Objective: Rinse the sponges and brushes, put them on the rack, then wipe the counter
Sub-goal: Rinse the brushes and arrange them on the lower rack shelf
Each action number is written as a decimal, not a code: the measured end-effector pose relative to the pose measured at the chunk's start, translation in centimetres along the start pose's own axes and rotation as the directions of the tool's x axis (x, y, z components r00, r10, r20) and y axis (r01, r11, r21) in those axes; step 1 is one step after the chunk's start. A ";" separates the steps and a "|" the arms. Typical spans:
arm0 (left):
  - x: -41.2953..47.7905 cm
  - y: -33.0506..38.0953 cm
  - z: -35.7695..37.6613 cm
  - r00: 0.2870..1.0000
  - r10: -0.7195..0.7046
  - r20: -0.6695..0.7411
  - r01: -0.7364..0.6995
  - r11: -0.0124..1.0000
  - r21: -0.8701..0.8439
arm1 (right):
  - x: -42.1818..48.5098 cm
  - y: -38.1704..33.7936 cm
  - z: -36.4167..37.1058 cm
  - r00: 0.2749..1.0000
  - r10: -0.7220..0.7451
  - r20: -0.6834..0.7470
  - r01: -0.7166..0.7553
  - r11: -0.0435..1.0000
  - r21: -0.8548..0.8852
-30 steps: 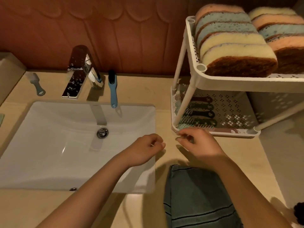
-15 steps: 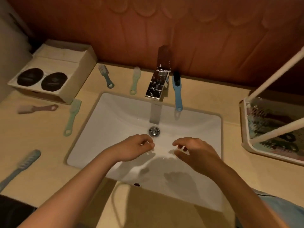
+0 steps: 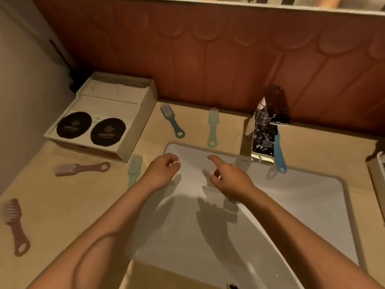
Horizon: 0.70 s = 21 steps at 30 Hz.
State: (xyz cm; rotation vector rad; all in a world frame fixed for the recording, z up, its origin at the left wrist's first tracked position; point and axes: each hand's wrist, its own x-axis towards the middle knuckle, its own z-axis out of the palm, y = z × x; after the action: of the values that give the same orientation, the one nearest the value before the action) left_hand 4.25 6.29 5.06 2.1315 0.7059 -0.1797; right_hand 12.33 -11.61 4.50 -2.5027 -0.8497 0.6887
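Note:
Several small brushes lie on the beige counter around the white sink. A dark blue brush and a light green brush lie behind the basin. A second green brush lies at the sink's left edge, just left of my left hand. Two pink brushes lie further left. A blue brush leans by the tap. My left hand is loosely curled and holds nothing. My right hand hovers over the basin, forefinger pointing toward the light green brush, holding nothing.
A cream box with two dark round pads stands at the back left against the wall. The white rack's edge shows at the far right. A red-brown wall runs behind the counter.
The view has swung left, away from the rack, across the sink. Both hands moved from the rack's front to the basin's left part, and my right forefinger now points out.

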 end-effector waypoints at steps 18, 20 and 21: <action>7.2 -0.4 0.6 0.976 0.201 -0.082 -0.107 0.772 0.626 | 5.9 0.2 2.4 0.963 0.196 -0.184 -0.141 0.951 0.274; 6.6 -0.7 1.1 0.968 0.211 -0.135 -0.114 0.850 0.514 | 5.8 0.0 2.7 0.943 0.258 -0.212 -0.159 0.906 0.393; 6.1 -0.7 1.4 0.963 0.200 -0.182 -0.118 0.916 0.384 | 5.7 -0.2 2.9 0.927 0.299 -0.227 -0.162 0.864 0.477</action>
State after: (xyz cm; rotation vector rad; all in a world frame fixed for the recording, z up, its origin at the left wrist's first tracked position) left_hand 9.06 8.10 1.44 2.5906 0.6559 0.0146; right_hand 14.55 -7.19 0.49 -2.2135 -0.2377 0.4954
